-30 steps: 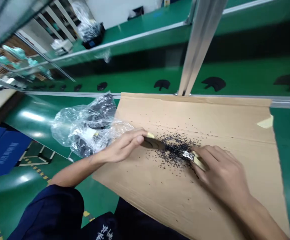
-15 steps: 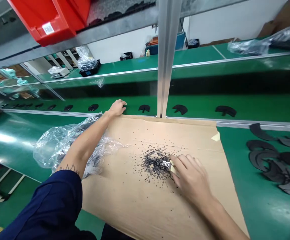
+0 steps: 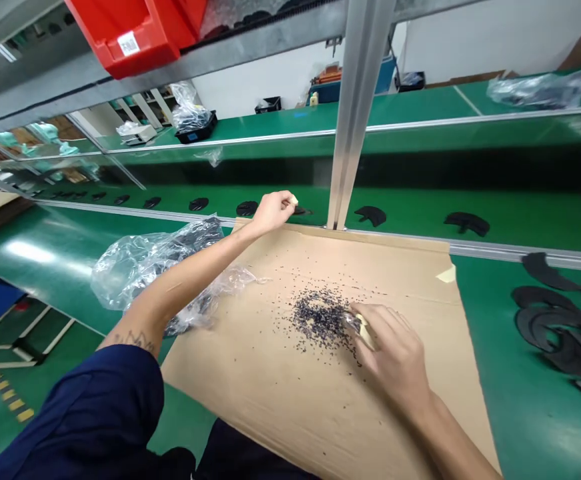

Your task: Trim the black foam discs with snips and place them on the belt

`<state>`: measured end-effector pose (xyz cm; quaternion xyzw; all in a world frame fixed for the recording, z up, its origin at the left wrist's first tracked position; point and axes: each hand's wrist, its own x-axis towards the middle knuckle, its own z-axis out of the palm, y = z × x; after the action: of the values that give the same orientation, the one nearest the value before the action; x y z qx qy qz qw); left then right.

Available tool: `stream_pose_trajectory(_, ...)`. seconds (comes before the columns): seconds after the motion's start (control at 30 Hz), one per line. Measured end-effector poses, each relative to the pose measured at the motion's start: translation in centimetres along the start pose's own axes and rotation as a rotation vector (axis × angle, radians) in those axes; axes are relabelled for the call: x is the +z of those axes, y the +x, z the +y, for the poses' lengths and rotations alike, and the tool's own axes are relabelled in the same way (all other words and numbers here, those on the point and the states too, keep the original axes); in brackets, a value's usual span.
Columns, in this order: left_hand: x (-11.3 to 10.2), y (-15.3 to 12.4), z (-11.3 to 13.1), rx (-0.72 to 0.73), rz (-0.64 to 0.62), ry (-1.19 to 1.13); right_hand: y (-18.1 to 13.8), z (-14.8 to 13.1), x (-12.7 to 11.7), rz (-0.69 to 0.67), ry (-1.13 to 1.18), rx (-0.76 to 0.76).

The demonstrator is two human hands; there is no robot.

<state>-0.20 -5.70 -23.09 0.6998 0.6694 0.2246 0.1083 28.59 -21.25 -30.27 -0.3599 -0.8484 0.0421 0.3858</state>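
Black bits (image 3: pixel 320 317) littered the cardboard (image 3: pixel 270 400), so loads of clipping looked done. Right hand (image 3: pixel 393 340) gripped nippers (image 3: pixel 353 322) there; left hand (image 3: pixel 276 210) was at a part (image 3: pixel 302 211) on the belt (image 3: pixel 415 237), couldn't tell if pinching it. More parts (image 3: pixel 467 223) lay along it, probably uncut; the pile (image 3: pixel 570 347), no clue.

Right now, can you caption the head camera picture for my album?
Left hand by a black piece, right hand holding a metal tool beside scattered black bits on cardboard.
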Motion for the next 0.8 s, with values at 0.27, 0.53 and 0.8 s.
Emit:
stream_pose_trajectory(0.27,2.3,-15.8,3.4,0.431,-0.315,-0.556,1.0,-1.6,0.7,-0.028,0.378,0.021)
stream_pose_trajectory(0.53,-6.4,-16.1,-4.1,0.224,-0.350,0.182,0.4,-1.3,1.5,0.029,0.385,0.292)
stream_pose_trajectory(0.8,-9.5,-17.5,-11.4,-0.180,-0.341,0.744,0.2,-1.1,2.0,0.021,0.380,0.280)
